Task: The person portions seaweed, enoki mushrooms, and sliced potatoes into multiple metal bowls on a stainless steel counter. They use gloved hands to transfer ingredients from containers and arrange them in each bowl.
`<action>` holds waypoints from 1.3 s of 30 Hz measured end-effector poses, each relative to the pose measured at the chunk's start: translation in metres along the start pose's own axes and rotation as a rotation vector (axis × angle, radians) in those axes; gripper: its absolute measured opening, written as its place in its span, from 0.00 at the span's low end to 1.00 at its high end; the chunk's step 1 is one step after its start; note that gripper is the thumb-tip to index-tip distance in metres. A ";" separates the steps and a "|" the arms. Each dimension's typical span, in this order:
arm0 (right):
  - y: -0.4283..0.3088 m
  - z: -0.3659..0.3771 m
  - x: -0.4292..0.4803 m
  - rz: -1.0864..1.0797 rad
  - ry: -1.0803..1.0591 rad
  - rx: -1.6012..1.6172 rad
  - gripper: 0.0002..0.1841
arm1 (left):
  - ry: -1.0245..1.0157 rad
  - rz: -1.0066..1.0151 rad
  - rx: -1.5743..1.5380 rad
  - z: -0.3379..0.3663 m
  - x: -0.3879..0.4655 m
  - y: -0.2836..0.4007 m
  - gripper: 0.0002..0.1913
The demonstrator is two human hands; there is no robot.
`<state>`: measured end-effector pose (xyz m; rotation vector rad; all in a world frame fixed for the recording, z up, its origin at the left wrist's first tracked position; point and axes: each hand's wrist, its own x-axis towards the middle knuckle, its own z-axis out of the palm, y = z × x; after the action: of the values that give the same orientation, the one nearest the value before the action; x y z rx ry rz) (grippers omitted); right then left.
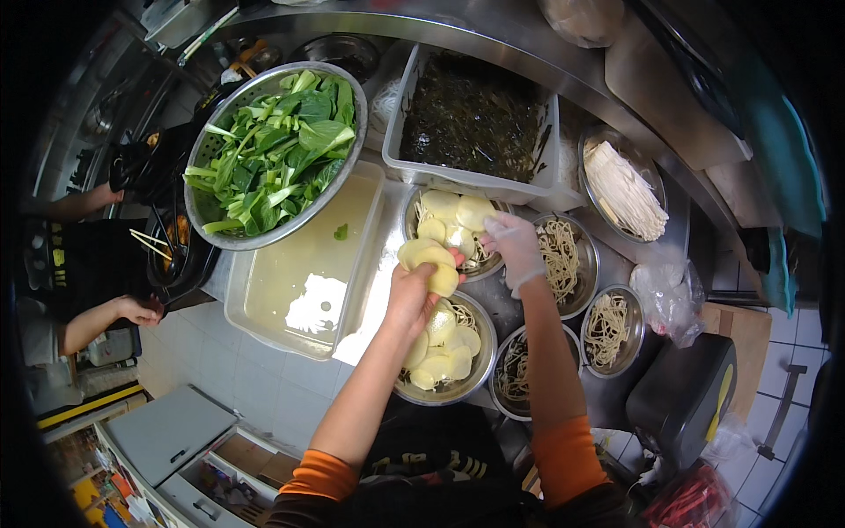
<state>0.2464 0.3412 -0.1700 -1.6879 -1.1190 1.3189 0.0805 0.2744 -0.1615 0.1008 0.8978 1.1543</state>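
Observation:
My left hand [417, 290], bare, is closed on a small stack of thin potato slices [436, 259] in the middle of the view. My right hand [515, 247], in a clear plastic glove, has its fingertips at a slice [474, 212] on the right side of a steel bowl [490, 269] of noodles and slices. Nearer me, a second steel bowl [485, 369] holds noodles topped with slices. To the right stand more steel bowls with noodles [560, 257], one partly hidden behind my right forearm.
A steel colander [277, 239] of leafy greens rests over a plastic tub [264, 330] of cloudy liquid. Behind the bowls is a white tub [462, 177] of dark seaweed-like strips. Enoki mushrooms [624, 188] fill a bowl at right. At far left, a person's hands [140, 310] are near black pots.

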 end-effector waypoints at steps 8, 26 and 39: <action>0.021 0.021 -0.052 -0.104 -0.272 -0.050 0.16 | 0.142 0.143 0.150 0.007 0.004 -0.012 0.16; 0.023 0.038 -0.038 0.004 -0.032 0.261 0.07 | 0.324 0.136 0.186 -0.002 -0.001 -0.005 0.14; 0.037 0.053 -0.060 -0.059 -0.044 -0.017 0.10 | 0.247 0.043 0.339 -0.016 -0.017 -0.004 0.13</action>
<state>0.1957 0.2732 -0.1938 -1.6329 -1.1989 1.3190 0.0710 0.2527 -0.1650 0.2587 1.3122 1.0591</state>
